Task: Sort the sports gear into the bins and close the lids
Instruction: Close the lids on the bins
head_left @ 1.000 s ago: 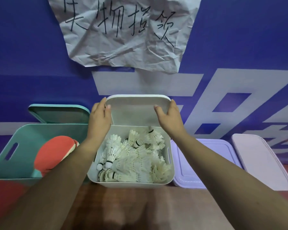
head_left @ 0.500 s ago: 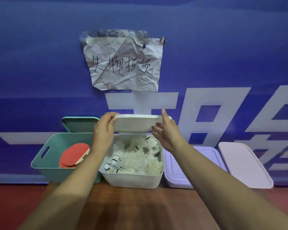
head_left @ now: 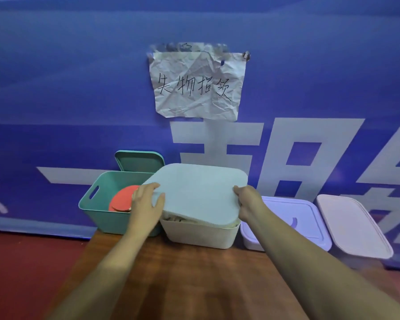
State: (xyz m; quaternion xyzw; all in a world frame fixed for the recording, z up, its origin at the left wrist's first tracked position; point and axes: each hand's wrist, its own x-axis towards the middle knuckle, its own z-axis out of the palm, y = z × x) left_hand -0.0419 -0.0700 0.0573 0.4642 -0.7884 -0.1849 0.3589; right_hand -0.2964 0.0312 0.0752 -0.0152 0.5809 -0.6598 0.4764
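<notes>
The white lid (head_left: 199,192) lies tilted over the white bin (head_left: 201,234), its near edge low and its far edge raised. My left hand (head_left: 146,204) grips the lid's left edge and my right hand (head_left: 246,199) grips its right edge. A sliver of white shuttlecocks (head_left: 176,219) shows under the lid's near left corner; the others are hidden. To the left stands an open teal bin (head_left: 95,204) holding a red table tennis paddle (head_left: 121,198), with its teal lid (head_left: 140,161) leaning on the wall behind it.
Right of the white bin sits a closed purple bin (head_left: 293,218), then a pale pink lidded bin (head_left: 353,225). All stand on a brown wooden table (head_left: 183,285) against a blue banner wall bearing a crumpled paper sign (head_left: 198,84). Red floor lies left.
The white lid has swung from upright behind the bin down over the shuttlecocks, both hands following it. The camera has pulled back from the bins.
</notes>
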